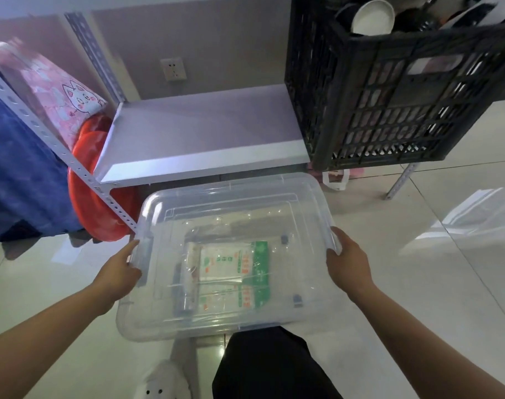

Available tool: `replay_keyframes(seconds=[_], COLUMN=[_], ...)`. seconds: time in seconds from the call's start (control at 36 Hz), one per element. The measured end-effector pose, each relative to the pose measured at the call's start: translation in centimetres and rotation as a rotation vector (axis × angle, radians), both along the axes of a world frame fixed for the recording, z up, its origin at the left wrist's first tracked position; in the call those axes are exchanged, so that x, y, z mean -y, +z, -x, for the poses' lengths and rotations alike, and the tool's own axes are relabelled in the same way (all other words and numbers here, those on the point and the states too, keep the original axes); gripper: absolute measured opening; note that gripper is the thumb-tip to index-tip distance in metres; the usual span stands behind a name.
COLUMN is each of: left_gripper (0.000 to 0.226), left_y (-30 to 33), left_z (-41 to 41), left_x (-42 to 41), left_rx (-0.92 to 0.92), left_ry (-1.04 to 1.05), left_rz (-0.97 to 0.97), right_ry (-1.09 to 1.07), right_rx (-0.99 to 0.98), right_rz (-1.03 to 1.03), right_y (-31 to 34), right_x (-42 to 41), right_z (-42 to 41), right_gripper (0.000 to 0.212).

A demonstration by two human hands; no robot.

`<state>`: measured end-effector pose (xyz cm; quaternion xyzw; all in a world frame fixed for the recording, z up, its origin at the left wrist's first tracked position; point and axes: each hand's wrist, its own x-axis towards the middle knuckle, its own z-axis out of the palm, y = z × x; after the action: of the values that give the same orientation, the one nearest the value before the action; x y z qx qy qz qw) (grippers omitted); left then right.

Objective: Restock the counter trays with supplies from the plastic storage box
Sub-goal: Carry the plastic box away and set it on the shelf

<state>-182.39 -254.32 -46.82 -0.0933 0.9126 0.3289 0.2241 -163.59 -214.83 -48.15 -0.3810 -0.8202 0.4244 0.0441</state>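
Observation:
A clear plastic storage box [159, 321] with its clear lid on fills the middle of the head view, held above the tiled floor. Inside it lie packets printed in white and green [234, 269] and a darker roll beside them. My left hand [121, 272] grips the box's left side at the latch. My right hand [346, 260] grips the right rim. No counter trays are in view.
A white metal shelf [205, 133] stands just beyond the box. A black slatted crate [389, 90] holding white bowls sits at its right end. A pink cat-print bag [58, 87], a red basin [95, 191] and blue cloth [18, 168] lie to the left. My dark trouser leg [268, 367] and white shoe [162, 381] are below.

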Motion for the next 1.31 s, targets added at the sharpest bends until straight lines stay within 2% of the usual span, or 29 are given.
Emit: replay_keyframes(seconds=[0.14, 0.36, 0.42, 0.5, 0.56, 0.67, 0.78, 0.86, 1.03, 1.11, 1.22, 1.31], left_gripper=[0.074, 0.076, 0.076, 0.076, 0.074, 0.065, 0.086, 0.094, 0.103, 0.088, 0.042, 0.040], left_y=[-1.1, -1.1, -1.0, -1.0, -1.0, -0.7, -0.6, -1.0, -0.9, 0.0, 0.9, 1.0], left_z=[0.2, 0.2, 0.1, -0.1, -0.1, 0.2, 0.9, 1.7, 3.2, 3.8, 4.5, 4.3], left_x=[-0.2, 0.5, 0.7, 0.9, 1.1, 1.3, 1.7, 2.8, 5.0, 4.7, 3.6, 3.3], left_rx=[-0.025, 0.033, 0.057, 0.081, 0.091, 0.147, 0.275, 0.369, 0.440, 0.420, 0.363, 0.337], left_ry=[-0.001, 0.043, 0.043, 0.039, 0.040, 0.054, 0.090, 0.196, 0.280, 0.284, 0.257, 0.254], left_rz=[-0.010, -0.078, -0.078, -0.082, -0.087, -0.152, -0.267, -0.354, -0.346, -0.297, -0.246, -0.234], right_ry=[0.001, 0.068, 0.147, 0.311, 0.428, 0.702, 0.914, 0.888, 0.888, 0.877, 0.858, 0.856], right_rx=[0.038, 0.100, 0.194, 0.344, 0.263, 0.128, 0.083, 0.077, 0.052, 0.039, 0.026, 0.011], right_rz=[-0.011, -0.064, -0.175, -0.556, -0.665, -0.653, -0.632, -0.643, -0.633, -0.633, -0.655, -0.663], right_y=[-0.7, -0.7, -0.5, -0.2, -0.2, -0.9, -2.9, -3.9, -4.2, -4.3, -4.6, -4.8], right_x=[0.2, 0.0, 0.4, 2.1, 3.7, 8.8, 14.5, 16.1, 17.0, 17.2, 17.4, 17.4], right_z=[-0.4, -0.5, -0.6, -0.2, 0.9, 5.1, 6.3, 6.5, 7.1, 7.2, 7.3, 7.3], right_gripper=[0.053, 0.055, 0.057, 0.069, 0.078, 0.072, 0.067, 0.066, 0.068, 0.067, 0.067, 0.067])
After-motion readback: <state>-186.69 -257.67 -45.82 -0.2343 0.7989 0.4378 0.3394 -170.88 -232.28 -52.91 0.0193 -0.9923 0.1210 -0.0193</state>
